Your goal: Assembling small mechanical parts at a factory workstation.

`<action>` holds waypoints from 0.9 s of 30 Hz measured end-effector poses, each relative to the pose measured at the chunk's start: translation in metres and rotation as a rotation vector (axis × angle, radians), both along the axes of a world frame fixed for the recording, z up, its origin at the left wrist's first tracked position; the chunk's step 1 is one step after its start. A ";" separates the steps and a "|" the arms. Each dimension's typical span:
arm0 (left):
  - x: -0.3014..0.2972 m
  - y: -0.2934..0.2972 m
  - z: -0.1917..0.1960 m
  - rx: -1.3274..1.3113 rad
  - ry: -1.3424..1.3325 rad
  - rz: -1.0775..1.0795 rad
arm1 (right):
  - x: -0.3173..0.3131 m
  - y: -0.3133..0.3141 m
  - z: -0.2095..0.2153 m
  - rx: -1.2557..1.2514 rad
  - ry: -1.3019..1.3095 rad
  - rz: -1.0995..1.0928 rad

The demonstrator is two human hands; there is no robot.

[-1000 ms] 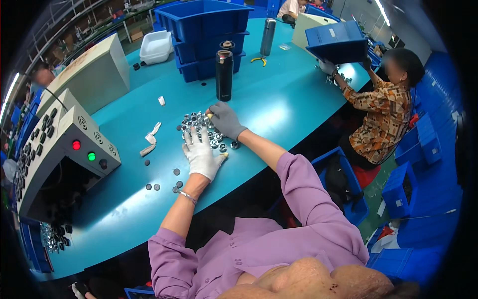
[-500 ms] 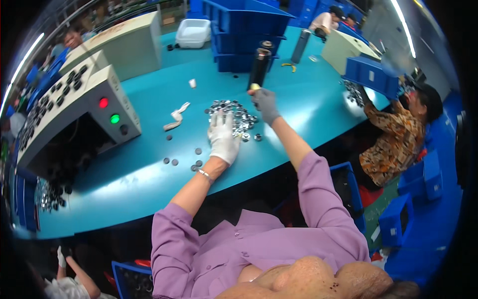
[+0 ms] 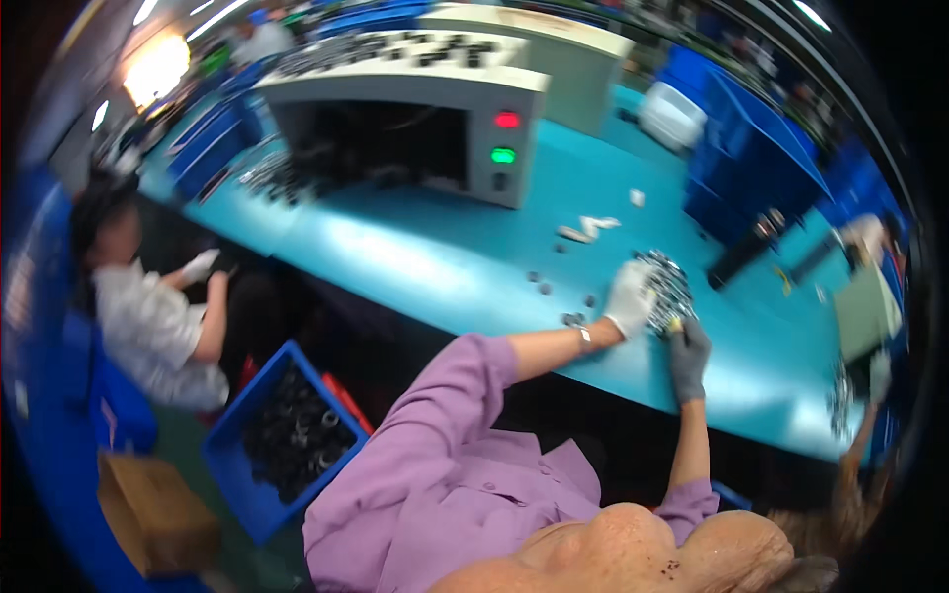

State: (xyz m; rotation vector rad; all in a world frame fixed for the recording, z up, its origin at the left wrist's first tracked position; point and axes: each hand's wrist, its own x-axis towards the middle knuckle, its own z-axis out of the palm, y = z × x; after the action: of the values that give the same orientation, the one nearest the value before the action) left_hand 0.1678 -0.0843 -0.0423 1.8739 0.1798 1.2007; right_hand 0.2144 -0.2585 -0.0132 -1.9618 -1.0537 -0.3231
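A pile of small shiny metal parts [image 3: 672, 282] lies on the blue-green table [image 3: 395, 267], blurred by motion. My left hand [image 3: 630, 298], in a white glove, rests at the pile's left side, its fingers stretched out over the parts. At the pile's near edge is my right hand [image 3: 690, 364], in a grey glove, with its fingers drawn together. Yellow shows at its fingertips; whatever they hold is too small and blurred to name. Several dark round pieces [image 3: 573, 319] lie loose left of my left hand. A dark cylinder [image 3: 743, 252] stands beyond the pile.
A grey-white machine [image 3: 524, 128] with red and green lights stands back left, dark pieces on top. Stacked blue bins [image 3: 751, 158] and a white tub [image 3: 672, 117] are at the back. A blue bin of dark parts [image 3: 297, 435] sits low at left, near a seated person [image 3: 158, 316].
The view has swung left, so the table and pile appear farther right. My right hand has come down from beside the dark cylinder to the pile. My left hand stays at the pile.
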 end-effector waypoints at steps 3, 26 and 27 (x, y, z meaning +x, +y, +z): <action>-0.010 -0.003 0.014 0.011 0.007 -0.008 | -0.011 0.019 0.009 0.050 -0.045 0.017; -0.330 0.056 0.028 -0.057 0.112 0.441 | -0.004 0.071 0.009 -0.307 -0.490 0.192; -0.334 0.056 0.026 -0.097 0.102 0.478 | -0.002 0.073 0.009 -0.287 -0.500 0.197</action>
State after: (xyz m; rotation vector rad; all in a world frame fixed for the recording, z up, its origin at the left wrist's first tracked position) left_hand -0.1657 -0.0278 -0.0162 1.8634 0.7640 1.3784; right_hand 0.2128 -0.1858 -0.0043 -2.0550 -1.6803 -0.5993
